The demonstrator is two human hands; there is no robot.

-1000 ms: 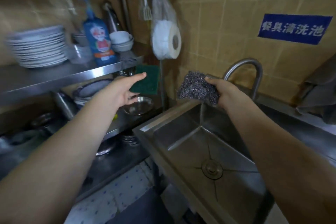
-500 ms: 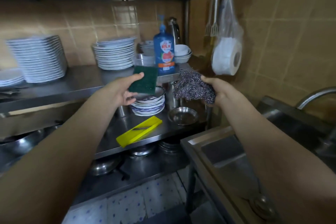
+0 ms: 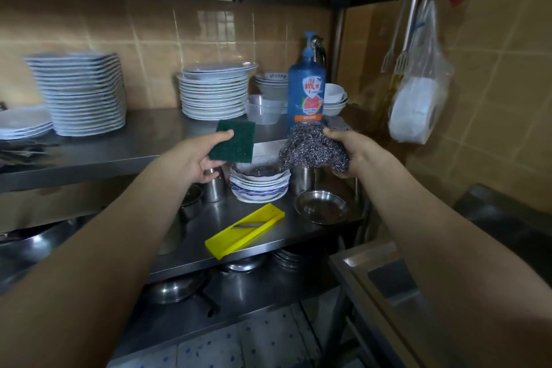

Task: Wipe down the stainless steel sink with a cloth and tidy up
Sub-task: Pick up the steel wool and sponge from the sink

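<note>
The person is facing the steel rack to the left of the sink (image 3: 397, 284), of which only a near corner is showing at the lower right, so the wiping itself looks finished and the tidying step is in hand. The left hand (image 3: 191, 158) is pinching a green pad (image 3: 234, 140) by its lower left corner, thumb on top and fingers underneath, holding it just above the near edge of the middle shelf (image 3: 143, 143). The right hand (image 3: 355, 155) is gripping a steel scourer (image 3: 310, 146), a loose metallic bundle drooping from the fingers, in front of the blue soap bottle (image 3: 306, 89) and above a stack of small bowls (image 3: 260, 182) on the lower shelf. Both cleaning things are hanging in the air, touching no surface. A yellow slicer (image 3: 245, 230) and a shallow steel dish (image 3: 322, 209) are lying near the front of the lower shelf. There seems to be a grey cloth just behind the scourer beside the bottle, though it is mostly hidden. The next move is likely calling for setting both down on the middle shelf near the bottle, easing them past the bowls and letting go one hand at a time so the limp scourer is not snagging anything.
</note>
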